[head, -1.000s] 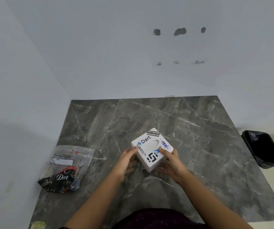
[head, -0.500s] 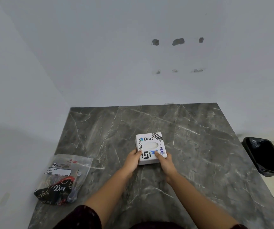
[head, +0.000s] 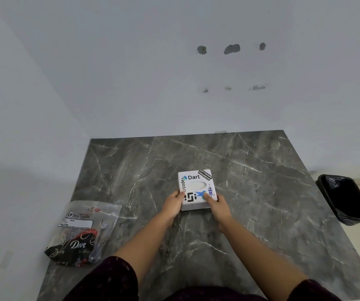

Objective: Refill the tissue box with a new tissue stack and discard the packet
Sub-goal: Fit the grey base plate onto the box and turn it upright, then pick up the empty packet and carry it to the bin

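A small white square tissue box (head: 196,185) covered with stickers rests flat on the grey marble table (head: 250,192), its oval slot facing up. My left hand (head: 173,204) grips the box's near left corner. My right hand (head: 217,206) holds the near right corner, its thumb on the top face. A clear plastic tissue packet (head: 83,233) with black and red print lies on the table's left side, well apart from both hands.
A black bin (head: 346,199) lined with a bag stands on the floor past the table's right edge. White walls close the table's far and left sides.
The box was tilted and rotated in my hands; it now sits flat and square on the table, a little further from me. Both hands stay on its near corners.
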